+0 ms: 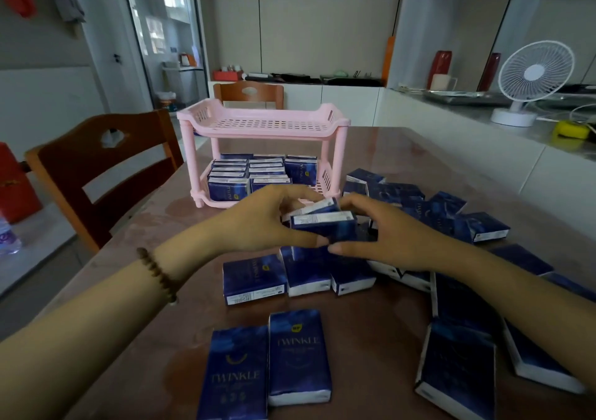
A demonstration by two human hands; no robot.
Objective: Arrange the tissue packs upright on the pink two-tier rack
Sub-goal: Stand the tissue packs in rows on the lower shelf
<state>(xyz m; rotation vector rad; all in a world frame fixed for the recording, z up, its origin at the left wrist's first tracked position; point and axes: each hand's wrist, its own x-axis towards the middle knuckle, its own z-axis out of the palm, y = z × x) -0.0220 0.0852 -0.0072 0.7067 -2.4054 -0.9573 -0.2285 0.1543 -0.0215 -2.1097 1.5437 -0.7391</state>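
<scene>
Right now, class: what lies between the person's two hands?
Two blue tissue packs lie there, one against the other, held on one side by the left hand and on the other by the right hand. The head view shows this.

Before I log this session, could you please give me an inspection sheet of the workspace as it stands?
Surface: brown table, glossy, with smeared patches.
Job's things: pink rack at the far side; upright packs fill part of its lower tier, top tier bare; loose packs scattered over the table.
Clutter: nothing seen beyond the packs.
Hands: left hand and right hand together grip the held packs in front of the rack.
Cables: white cables on the counter; none seen on the table.
Surroundings: wooden chairs, white fan, yellow object.
</scene>
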